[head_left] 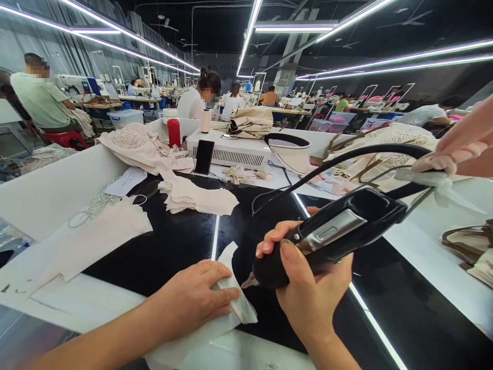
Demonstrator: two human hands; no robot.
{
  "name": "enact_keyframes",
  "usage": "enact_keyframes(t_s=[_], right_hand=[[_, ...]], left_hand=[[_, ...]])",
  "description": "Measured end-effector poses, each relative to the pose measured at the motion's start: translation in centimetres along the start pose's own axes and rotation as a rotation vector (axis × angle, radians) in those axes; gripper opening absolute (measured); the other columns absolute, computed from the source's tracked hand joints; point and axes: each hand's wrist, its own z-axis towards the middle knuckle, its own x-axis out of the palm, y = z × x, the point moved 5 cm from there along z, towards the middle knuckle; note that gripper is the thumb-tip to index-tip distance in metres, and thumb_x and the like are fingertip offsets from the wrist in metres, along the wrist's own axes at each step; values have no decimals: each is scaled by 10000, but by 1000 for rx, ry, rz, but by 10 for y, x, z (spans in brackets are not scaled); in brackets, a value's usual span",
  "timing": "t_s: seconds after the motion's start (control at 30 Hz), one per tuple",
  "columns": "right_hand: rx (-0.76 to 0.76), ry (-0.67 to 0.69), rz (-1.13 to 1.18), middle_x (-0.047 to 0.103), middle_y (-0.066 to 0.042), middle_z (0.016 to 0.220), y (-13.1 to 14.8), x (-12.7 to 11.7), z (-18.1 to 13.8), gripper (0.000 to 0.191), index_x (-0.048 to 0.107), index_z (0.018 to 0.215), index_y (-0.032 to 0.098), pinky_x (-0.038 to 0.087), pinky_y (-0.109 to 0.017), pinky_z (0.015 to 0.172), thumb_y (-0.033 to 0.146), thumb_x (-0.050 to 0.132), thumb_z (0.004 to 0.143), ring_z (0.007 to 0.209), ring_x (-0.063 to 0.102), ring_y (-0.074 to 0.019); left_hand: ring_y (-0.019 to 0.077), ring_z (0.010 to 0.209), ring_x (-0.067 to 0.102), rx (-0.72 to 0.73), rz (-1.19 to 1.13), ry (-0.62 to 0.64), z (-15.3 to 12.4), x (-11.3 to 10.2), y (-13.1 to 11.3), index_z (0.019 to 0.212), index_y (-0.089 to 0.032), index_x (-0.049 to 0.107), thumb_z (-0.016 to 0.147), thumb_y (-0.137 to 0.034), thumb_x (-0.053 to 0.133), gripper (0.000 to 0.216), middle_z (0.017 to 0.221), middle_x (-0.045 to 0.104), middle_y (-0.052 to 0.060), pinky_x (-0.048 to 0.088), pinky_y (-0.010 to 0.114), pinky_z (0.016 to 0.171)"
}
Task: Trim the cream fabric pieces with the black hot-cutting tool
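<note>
My left hand [196, 295] lies with its fingers flat on a narrow off-white fabric strip [241, 303], pressing it onto the black glossy work surface [185, 241]. My right hand [308, 288] is wrapped around a thick black handheld power tool [331, 241] with a silver lever along its side. The tool's pointed metal tip [250, 281] is at the strip's right edge, close to my left thumb; whether it touches cannot be made out. A black cable [346, 154] arches from the tool's rear. Thin white sheet material [208, 334] extends below the left hand.
Pale cut fabric pieces [196, 194] lie at the back of the surface, with a phone [204, 156], a red flask [174, 132] and a white vented box [231, 149] behind. White fabric [111, 231] lies left. A blurred pinkish shape [458, 149] meets the cable. Co-workers sit beyond.
</note>
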Motion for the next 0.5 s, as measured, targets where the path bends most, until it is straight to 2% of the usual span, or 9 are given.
enact_keyframes(t_s=[0.3, 0.5], right_hand=[[-5, -1, -45, 699, 56, 828, -8, 7, 2, 278, 602, 1054, 291, 609, -284, 533, 218, 793, 865, 578, 662, -127], [-25, -1, -41, 693, 64, 831, -8, 8, 4, 271, 586, 1056, 296, 601, -278, 527, 225, 781, 881, 573, 657, -124]], left_hand=[[292, 1162, 702, -41, -32, 24, 0, 2, 1, 1253, -205, 679, 1011, -250, 736, 253, 1287, 664, 129, 638, 413, 999], [293, 1173, 699, -62, -15, 47, -1, 2, 3, 1270, -219, 691, 1013, -262, 737, 265, 1295, 658, 129, 642, 412, 993]])
